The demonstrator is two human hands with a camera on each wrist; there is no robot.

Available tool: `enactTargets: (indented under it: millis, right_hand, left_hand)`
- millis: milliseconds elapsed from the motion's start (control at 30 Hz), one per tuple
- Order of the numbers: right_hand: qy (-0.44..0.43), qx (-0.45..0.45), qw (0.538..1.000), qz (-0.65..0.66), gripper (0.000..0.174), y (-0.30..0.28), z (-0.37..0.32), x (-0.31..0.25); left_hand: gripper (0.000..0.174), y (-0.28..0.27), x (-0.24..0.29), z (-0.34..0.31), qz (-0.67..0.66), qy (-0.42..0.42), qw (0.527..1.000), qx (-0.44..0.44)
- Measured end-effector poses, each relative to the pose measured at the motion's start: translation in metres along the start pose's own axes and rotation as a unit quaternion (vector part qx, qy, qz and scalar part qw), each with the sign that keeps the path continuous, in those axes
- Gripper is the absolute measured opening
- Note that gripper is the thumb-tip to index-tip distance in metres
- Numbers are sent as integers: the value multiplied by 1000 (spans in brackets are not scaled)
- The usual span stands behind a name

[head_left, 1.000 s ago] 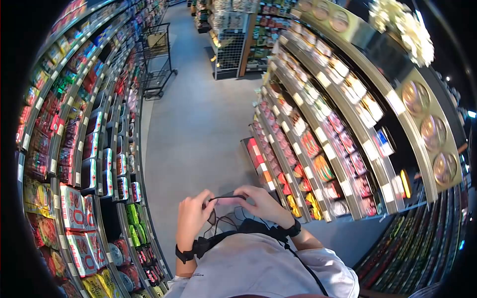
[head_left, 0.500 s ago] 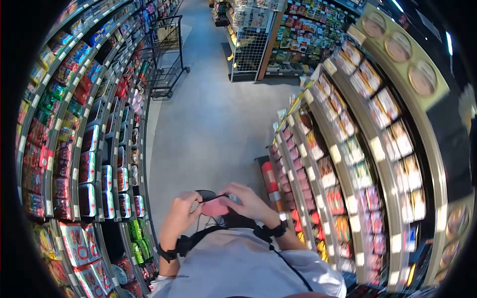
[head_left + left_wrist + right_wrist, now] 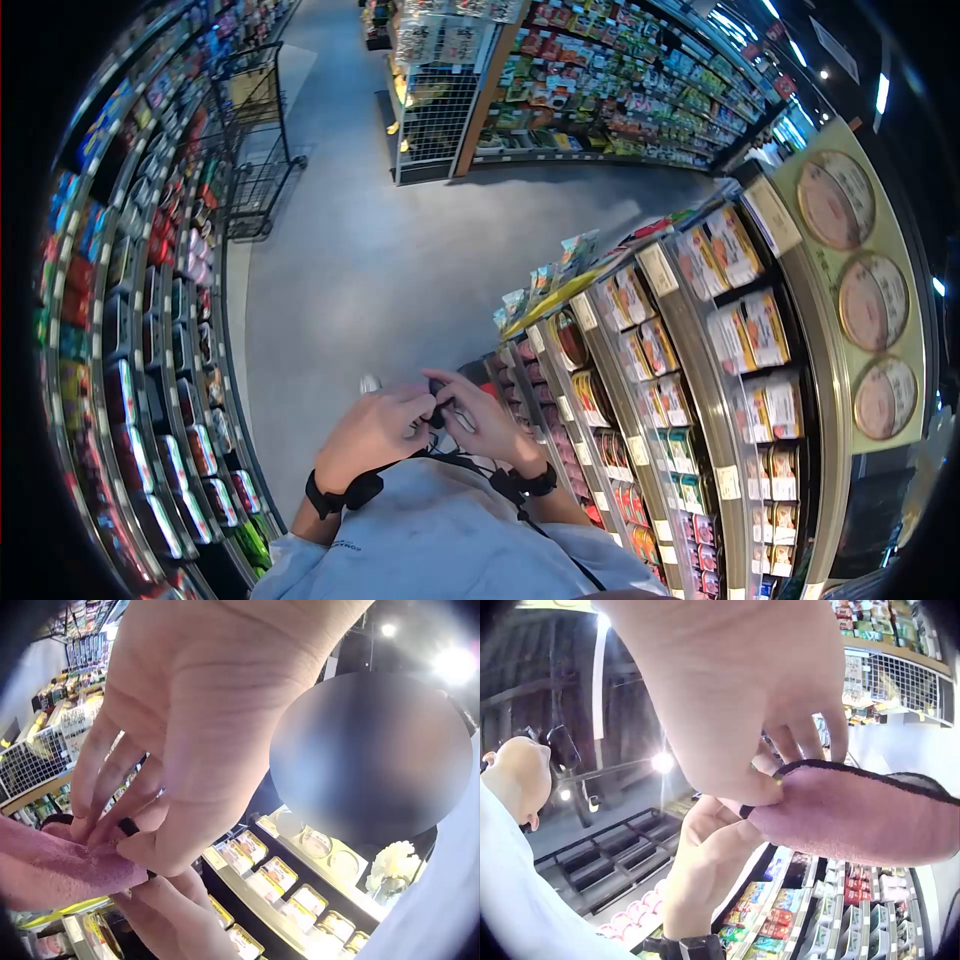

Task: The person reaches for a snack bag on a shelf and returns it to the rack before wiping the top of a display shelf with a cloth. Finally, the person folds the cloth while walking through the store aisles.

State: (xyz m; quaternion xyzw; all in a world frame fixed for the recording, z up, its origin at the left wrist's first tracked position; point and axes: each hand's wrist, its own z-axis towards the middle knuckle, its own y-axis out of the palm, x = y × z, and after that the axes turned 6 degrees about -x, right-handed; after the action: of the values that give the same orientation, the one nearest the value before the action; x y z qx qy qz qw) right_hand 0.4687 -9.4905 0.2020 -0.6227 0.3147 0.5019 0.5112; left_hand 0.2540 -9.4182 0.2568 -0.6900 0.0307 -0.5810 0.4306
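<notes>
In front of the shirt both hands meet at a soft pink piece of cloth with black edging [image 3: 855,817]. My left hand [image 3: 368,435] pinches its edge between thumb and fingers. Close beside it, my right hand [image 3: 485,425] also pinches the black-edged end, thumb on the pink face. From the left wrist, the pink cloth [image 3: 67,862] stretches away to the left below the fingertips. Only a dark bit of it shows between the hands in the head view; the fingers hide the rest.
Shelves of packaged goods [image 3: 160,400] line the left side. A stepped display with packs [image 3: 670,380] stands close on the right. Grey floor [image 3: 340,260] runs between them, with a black shopping cart [image 3: 255,150] at the far left and a wire-grid stand [image 3: 435,120] ahead.
The head view has swung right, bringing the right display nearer. The hands have drawn closer together, and the pink face seen between them half a second ago is hidden from above.
</notes>
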Motion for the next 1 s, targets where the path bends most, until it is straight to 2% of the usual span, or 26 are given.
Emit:
enactTargets:
  millis: [33, 167, 200, 267, 300, 433, 467, 567, 600, 767, 1000]
  right_hand:
    - [41, -1, 999, 20, 25, -9, 10, 9]
    - [-57, 83, 983, -153, 28, -45, 70, 48]
    - [-18, 110, 986, -123, 27, -51, 88, 51]
    - [45, 96, 991, -81, 23, -73, 129, 49]
    - [73, 89, 992, -59, 22, -82, 153, 48]
    - [43, 146, 981, -122, 23, -122, 252, 38]
    - [70, 147, 980, -114, 23, -134, 272, 29]
    - [36, 177, 974, -139, 21, -166, 318, 43]
    - [53, 185, 972, -133, 21, -174, 330, 40]
    - [67, 223, 966, -115, 20, -214, 373, 72]
    - [39, 249, 958, -134, 18, -311, 417, 123]
  left_hand:
    - [19, -7, -15, 19, -3, 21, 1000, -16]
    - [17, -42, -79, 98, -22, 77, 995, -55]
    - [17, -55, -93, 118, -21, 91, 993, -66]
    - [17, -84, -119, 157, -21, 107, 991, -78]
    - [17, -100, -133, 175, -20, 110, 991, -79]
    - [20, -172, -182, 242, -38, 100, 992, -67]
    - [20, -187, -192, 259, -45, 90, 992, -71]
    - [20, -229, -217, 311, -61, 69, 993, -78]
    - [20, -238, -220, 326, -67, 66, 993, -77]
    - [21, -244, -257, 401, -141, 88, 983, -81]
    - [18, -258, -266, 523, -46, 87, 991, -92]
